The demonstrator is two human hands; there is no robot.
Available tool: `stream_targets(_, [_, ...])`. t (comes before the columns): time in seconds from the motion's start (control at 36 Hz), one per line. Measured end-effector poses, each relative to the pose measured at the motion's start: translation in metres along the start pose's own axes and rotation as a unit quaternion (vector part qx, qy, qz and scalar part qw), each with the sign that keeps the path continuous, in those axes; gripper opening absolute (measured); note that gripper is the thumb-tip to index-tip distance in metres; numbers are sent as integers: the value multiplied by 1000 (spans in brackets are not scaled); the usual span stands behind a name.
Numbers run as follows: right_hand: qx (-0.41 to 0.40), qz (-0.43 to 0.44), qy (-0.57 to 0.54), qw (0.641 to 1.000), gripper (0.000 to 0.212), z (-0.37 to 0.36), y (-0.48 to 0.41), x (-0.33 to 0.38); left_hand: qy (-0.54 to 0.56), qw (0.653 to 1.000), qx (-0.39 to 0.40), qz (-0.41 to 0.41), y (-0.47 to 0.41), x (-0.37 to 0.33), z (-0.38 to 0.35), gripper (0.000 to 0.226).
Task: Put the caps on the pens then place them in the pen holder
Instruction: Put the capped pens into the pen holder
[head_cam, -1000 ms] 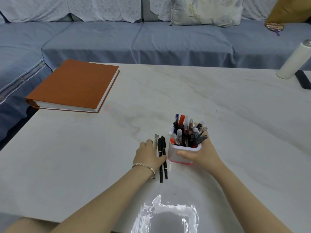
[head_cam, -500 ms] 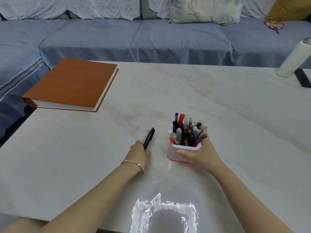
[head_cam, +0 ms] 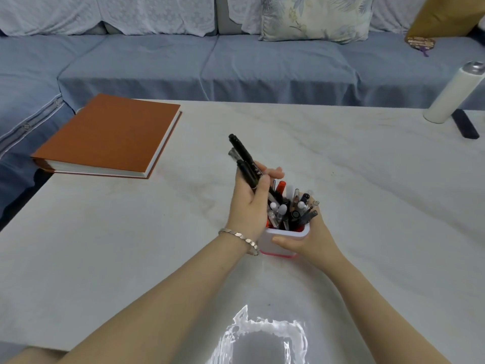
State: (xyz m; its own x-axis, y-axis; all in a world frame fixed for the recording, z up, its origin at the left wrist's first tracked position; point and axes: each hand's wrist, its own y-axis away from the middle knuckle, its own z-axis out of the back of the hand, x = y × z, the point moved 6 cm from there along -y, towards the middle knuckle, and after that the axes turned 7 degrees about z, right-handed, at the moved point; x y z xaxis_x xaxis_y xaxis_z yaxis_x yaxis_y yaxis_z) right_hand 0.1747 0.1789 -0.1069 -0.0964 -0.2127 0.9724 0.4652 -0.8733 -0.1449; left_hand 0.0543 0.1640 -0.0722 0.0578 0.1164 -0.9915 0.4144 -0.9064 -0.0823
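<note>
A white pen holder [head_cam: 282, 239] with a pink base stands on the table near its middle, packed with several capped pens. My right hand [head_cam: 309, 239] wraps around its right side and front. My left hand [head_cam: 249, 203] grips a bundle of three dark capped pens [head_cam: 244, 158], tilted up and to the left, with their lower ends at the holder's left rim.
An orange hardcover book [head_cam: 110, 135] lies at the table's left edge. A white cylindrical bottle [head_cam: 454, 93] and a dark flat object [head_cam: 464, 123] sit at the far right. A blue sofa [head_cam: 210, 61] runs behind the pale marble table [head_cam: 367, 193].
My left hand picked the three pens up off the table, lifted them and brought them right, over the holder's left side. My right hand stayed on the holder.
</note>
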Motion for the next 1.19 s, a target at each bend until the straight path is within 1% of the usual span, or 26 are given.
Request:
stream_targets(0.14, [-6, 5, -25, 1000, 63, -1, 1, 10, 25, 999, -2, 39, 2, 12, 6, 18])
stream_targets(0.19, [-2, 3, -37, 999, 61, -2, 1, 13, -7, 999, 22, 24, 8, 13, 10, 18])
stream_targets(0.22, [4, 2, -42, 999, 60, -3, 1, 13, -33, 999, 34, 22, 11, 15, 11, 23])
stream_targets(0.28, [18, -6, -59, 998, 50, -5, 1, 13, -91, 994, 46, 37, 15, 21, 13, 31])
stream_targets(0.31, [24, -10, -72, 997, 45, -6, 2, 13, -115, 991, 43, 49, 15, 24, 14, 32])
stream_targets(0.36, [35, -8, -89, 995, 44, -9, 2, 16, -137, 987, 24, 84, 12, 29, 14, 30])
stream_targets(0.44, [35, -15, -103, 994, 42, -8, 2, 18, -129, 978, 22, 161, 1, 34, 8, 33])
stream_targets(0.5, [39, -2, -86, 995, 44, -8, 2, 20, -105, 978, 36, 177, -4, 27, 4, 30])
stream_targets(0.53, [43, 1, -77, 996, 40, -8, 3, 19, -89, 982, 40, 160, -5, 20, 4, 30])
stream_targets(0.56, [40, -1, -73, 997, 36, -7, 3, 16, -78, 988, 41, 126, -6, 13, 5, 34])
stream_targets(0.61, [37, 19, -56, 998, 44, -6, 2, 17, -72, 996, 42, 33, -5, -4, 8, 46])
stream_targets(0.64, [34, 29, -54, 998, 48, -5, 3, 16, -76, 996, 45, -8, -2, -11, 9, 47])
stream_targets(0.67, [31, 31, -53, 998, 47, -3, 3, 13, -90, 994, 53, -40, 1, -15, 8, 46])
stream_targets(0.72, [32, 30, -42, 998, 49, -1, 1, 6, -158, 980, 82, -89, 4, -17, 3, 42])
stream_targets(0.78, [37, 26, 1, 999, 51, 0, -2, -5, -249, 952, 137, -118, 7, -7, -7, 40])
stream_targets(0.81, [35, 19, 20, 999, 52, 1, -4, -11, -292, 935, 162, -117, 8, 1, -11, 41])
stream_targets(0.86, [31, 13, 39, 999, 52, 4, -5, -20, -367, 908, 181, -92, 7, 15, -15, 46])
stream_targets(0.92, [27, 11, 37, 999, 58, 5, -4, -26, -403, 894, 189, -52, 4, 23, -16, 51])
stream_targets(0.97, [22, -4, 37, 999, 64, 4, -3, -29, -435, 874, 215, -18, -2, 27, -18, 49])
stream_targets(1.0, [23, -12, 43, 999, 67, 4, -3, -29, -436, 869, 232, 2, -5, 28, -18, 47])
stream_targets(1.03, [26, -15, 48, 998, 68, 5, -2, -27, -413, 877, 247, 24, -7, 28, -18, 46])
stream_targets(1.06, [32, -15, 50, 998, 69, 5, -1, -25, -366, 894, 252, 45, -8, 25, -18, 46])
stream_targets(1.08, [40, -17, 52, 998, 70, 7, -1, -24, -309, 918, 242, 62, -9, 23, -16, 46])
stream_targets(1.14, [59, -15, 74, 995, 73, 10, 2, -24, -200, 957, 182, 102, -9, 21, -4, 48])
stream_targets(1.17, [63, -16, 86, 994, 73, 13, 4, -24, -157, 966, 158, 128, -8, 26, 4, 49])
stream_targets(1.19, [63, -26, 98, 993, 72, 17, 5, -26, -124, 968, 152, 154, -5, 33, 10, 52])
